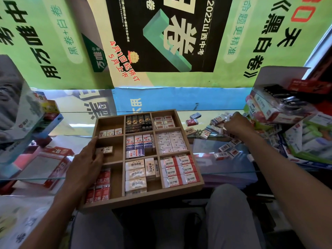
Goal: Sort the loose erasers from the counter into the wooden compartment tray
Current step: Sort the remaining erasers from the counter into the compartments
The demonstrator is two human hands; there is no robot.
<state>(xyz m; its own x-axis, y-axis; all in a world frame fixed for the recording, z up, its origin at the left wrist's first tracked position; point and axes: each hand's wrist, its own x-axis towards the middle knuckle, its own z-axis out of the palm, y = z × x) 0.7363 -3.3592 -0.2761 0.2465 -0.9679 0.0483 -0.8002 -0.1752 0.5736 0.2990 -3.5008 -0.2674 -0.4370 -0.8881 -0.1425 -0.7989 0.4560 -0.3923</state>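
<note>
Resting across the left edge of the wooden compartment tray, the left hand lies with its fingers loosely extended into the middle-left compartment, the fingertips touching or just short of a single beige eraser that lies flat there; it grasps nothing. Beyond those fingers, in the far-left compartment, three small erasers stand in a row, and under the wrist the near-left compartment holds red 2B erasers. To the right of the fingers the centre column holds dark erasers at the far end, blue-and-white ones in the middle and cream ones nearest, while the right column is filled with white erasers in the far two cells and red-and-white 2B erasers in the near one. The right hand reaches out over the glass counter into the pile of loose erasers, its fingers curled down among them; whether they grasp one I cannot tell, since the fingertips are hidden. More loose erasers lie scattered nearer than that hand, beside the forearm, and two sit apart to the left of its fingers. Boxes of stationery are heaped just beyond the hand on the right
</note>
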